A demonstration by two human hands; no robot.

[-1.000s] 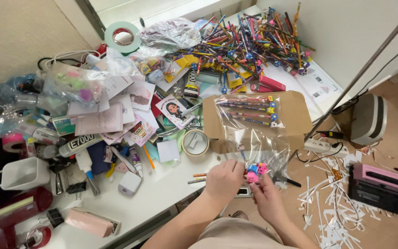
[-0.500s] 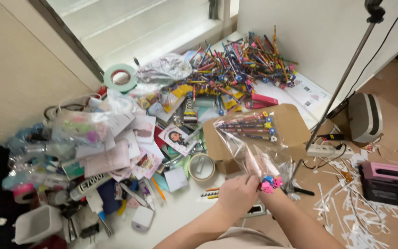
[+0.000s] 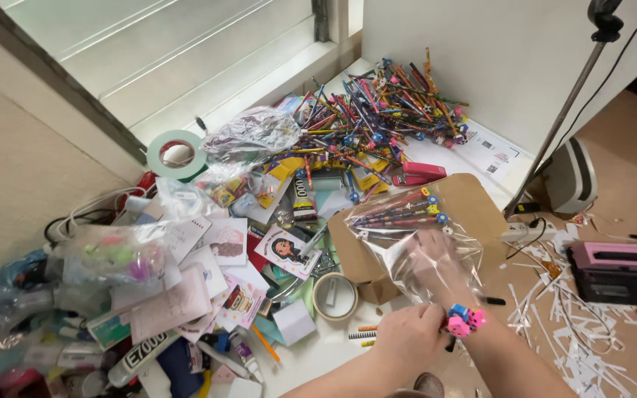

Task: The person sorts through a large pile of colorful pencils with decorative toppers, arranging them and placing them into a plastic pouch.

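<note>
Head view. Landmark: the brown cardboard sheet (image 3: 466, 210) lying on the white table (image 3: 311, 354).

The clear plastic bag (image 3: 407, 247) lies across the cardboard sheet, overhanging its near edge. Several pencils (image 3: 399, 214) sit inside the bag at its far end, over the cardboard's far half.

The right hand (image 3: 436, 269) is at the cardboard's near edge, inserted in the bag and seen through the film. Whether its fingers are clenched or released cannot be determined. A cluster of pink and blue eraser toppers (image 3: 464, 320) sits at its wrist, just beside the left hand.

The left hand (image 3: 407, 339) is near of the cardboard, closed in a pinch at the bag's open mouth.

Surroundings: a roll of clear tape (image 3: 335, 296) lies just left of the cardboard. A large heap of coloured pencils (image 3: 377, 125) lies beyond its far edge, with a red stapler (image 3: 418, 174) between. White paper shreds (image 3: 584, 324) lie to its right, and a pink box (image 3: 621, 269) further right. A green tape ring (image 3: 177, 153) lies well to the far left.
</note>
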